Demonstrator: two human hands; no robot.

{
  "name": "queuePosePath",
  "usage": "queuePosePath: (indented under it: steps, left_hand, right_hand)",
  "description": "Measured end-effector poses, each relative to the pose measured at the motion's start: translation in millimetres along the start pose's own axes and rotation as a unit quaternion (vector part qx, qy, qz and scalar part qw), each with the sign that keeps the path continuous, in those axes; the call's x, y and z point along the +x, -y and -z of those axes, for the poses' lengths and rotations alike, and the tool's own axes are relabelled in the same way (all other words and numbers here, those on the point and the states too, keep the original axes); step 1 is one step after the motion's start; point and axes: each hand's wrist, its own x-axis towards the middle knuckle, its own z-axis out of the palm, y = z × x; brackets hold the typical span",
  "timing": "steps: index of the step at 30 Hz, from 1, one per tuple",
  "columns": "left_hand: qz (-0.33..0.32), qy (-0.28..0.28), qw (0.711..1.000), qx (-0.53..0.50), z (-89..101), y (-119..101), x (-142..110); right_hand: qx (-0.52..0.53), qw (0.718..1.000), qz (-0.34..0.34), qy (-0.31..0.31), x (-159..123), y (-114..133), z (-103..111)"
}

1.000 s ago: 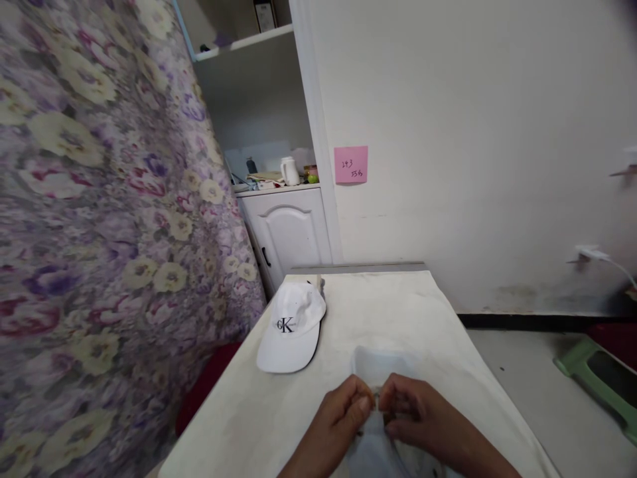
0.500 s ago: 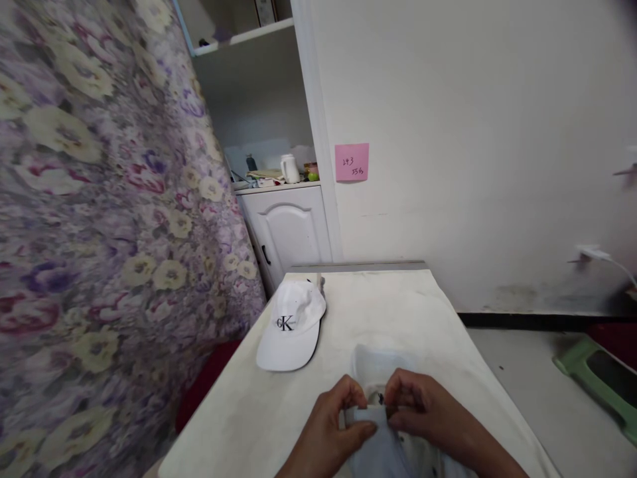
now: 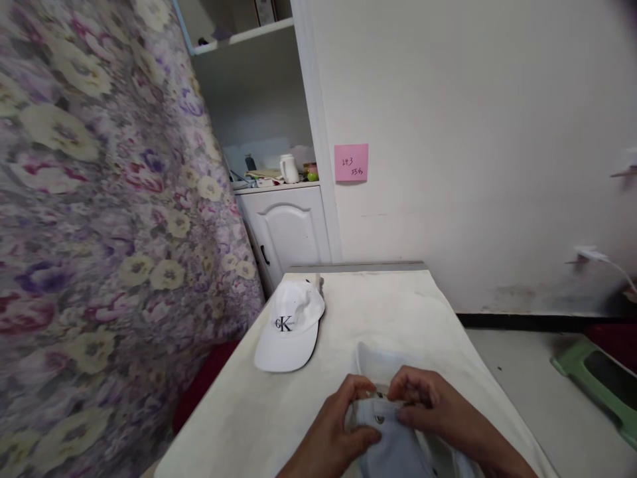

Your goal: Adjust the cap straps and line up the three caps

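Here at the near tabletop (image 3: 388, 299), the left hand (image 3: 343, 421) pinches the pale-blue fabric piece (image 3: 395, 448) left of its metal stud (image 3: 379, 419); the right hand (image 3: 430, 408) pinches the band's right side. Fastening work, it seems, calling for steady fingertips next! The white baseball cap (image 3: 293, 325) sits left.

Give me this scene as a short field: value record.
left hand: thumb and fingers on pale blue cloth
right hand: fingers at the cloth's upper edge
fastening: small round metal button on the cloth, between the hands
table: covered in off-white fabric
cap: white, dark letters, brim toward the camera, left of the cloth, untouched
wall: pink note, handwritten
left side: floral curtain
shelf: white jug
floor: green stool, right
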Motion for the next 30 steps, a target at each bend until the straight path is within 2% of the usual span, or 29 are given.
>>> queuePosePath:
  steps: [4,9,14,20,24,27,30]
  left_hand:
    - [-0.054,-0.009,0.998,0.042,4.8,-13,-6]
    - [-0.052,-0.003,0.995,0.090,5.2,-32,-15]
    - [-0.040,0.021,0.991,0.128,2.2,-20,-12]
    - [-0.132,0.011,0.974,0.184,3.4,-9,-8]
    - [-0.192,-0.022,0.958,0.213,1.8,-4,-9]
    - [-0.210,-0.030,0.951,0.226,-0.8,-2,-9]
    - [-0.201,-0.033,0.951,0.232,-2.9,0,-9]
  right_hand:
    - [0.043,0.999,0.023,0.006,3,-1,-3]
    - [0.082,0.995,0.039,0.030,6,2,-15]
    - [0.055,0.997,0.026,0.041,2,4,-12]
    - [0.061,0.997,0.021,0.053,0,1,-10]
    - [0.084,0.995,0.029,0.052,4,-6,-8]
    - [0.090,0.994,0.033,0.049,7,-7,-6]
    - [0.053,0.997,0.040,0.041,5,0,-7]
